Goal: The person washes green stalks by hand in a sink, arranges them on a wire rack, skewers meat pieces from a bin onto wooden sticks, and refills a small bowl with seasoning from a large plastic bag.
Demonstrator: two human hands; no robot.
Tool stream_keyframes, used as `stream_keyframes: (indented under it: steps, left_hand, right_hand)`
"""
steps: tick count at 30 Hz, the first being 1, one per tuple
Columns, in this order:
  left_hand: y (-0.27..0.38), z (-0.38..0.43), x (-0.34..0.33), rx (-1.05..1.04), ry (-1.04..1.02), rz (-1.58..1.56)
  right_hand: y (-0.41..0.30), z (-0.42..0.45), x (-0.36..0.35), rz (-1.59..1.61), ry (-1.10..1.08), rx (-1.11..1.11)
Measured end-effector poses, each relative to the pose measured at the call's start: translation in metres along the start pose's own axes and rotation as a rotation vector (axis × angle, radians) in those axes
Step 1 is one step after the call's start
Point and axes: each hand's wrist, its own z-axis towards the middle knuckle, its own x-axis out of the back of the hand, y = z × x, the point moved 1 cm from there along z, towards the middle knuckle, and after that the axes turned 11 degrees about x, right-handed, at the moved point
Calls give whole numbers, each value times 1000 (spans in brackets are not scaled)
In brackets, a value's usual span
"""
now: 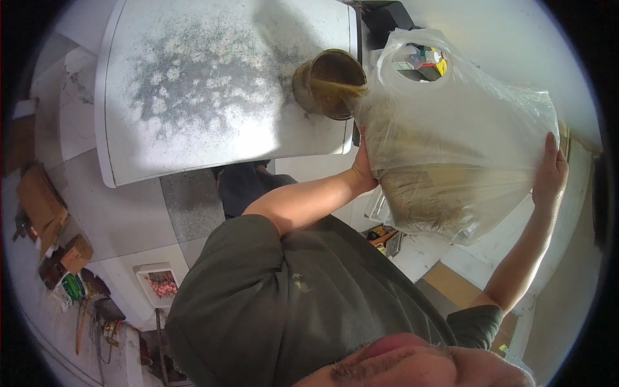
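Observation:
A translucent white plastic carrier bag [464, 121] hangs between my hands, with a brown mass [425, 196] showing through its lower part. My left hand [366, 164] is pressed to the bag's left side, fingers partly hidden behind it. On the far right, my right hand [550, 176] grips the bag's right edge and stretches the plastic. One oval handle hole is at the top. Left of the bag, a brown-stained round container [309, 84] rests by the table's right edge, its mouth facing the bag. Something yellowish-brown lies inside it, too unclear to name.
The white table [217, 140] has a worn, grey-scratched top. A black box [388, 22] is behind the bag. Below the bag is a clear plastic container [378, 207]. On the floor at left are cardboard [42, 205], a small carton [77, 254] and a white tray [157, 283].

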Motion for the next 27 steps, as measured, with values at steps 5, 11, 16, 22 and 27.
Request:
stream_keyframes:
  steps: [5, 11, 16, 22, 27]
  left_hand:
    - [-2, 2, 4, 22, -50, -65]
    - [-7, 2, -7, 31, 1, -15]
    - [-9, -5, -20, 20, 90, 125]
    - [-11, 3, -12, 46, 90, 78]
    - [-4, 1, -24, 80, 81, -94]
  right_hand:
    - [-4, -1, -7, -62, 33, 24]
    - [4, 3, -1, -13, -30, -24]
    - [-1, 2, -7, -33, -2, -16]
    - [-4, 5, -7, -22, -48, -25]
    - [-10, 3, -12, -100, -17, -8]
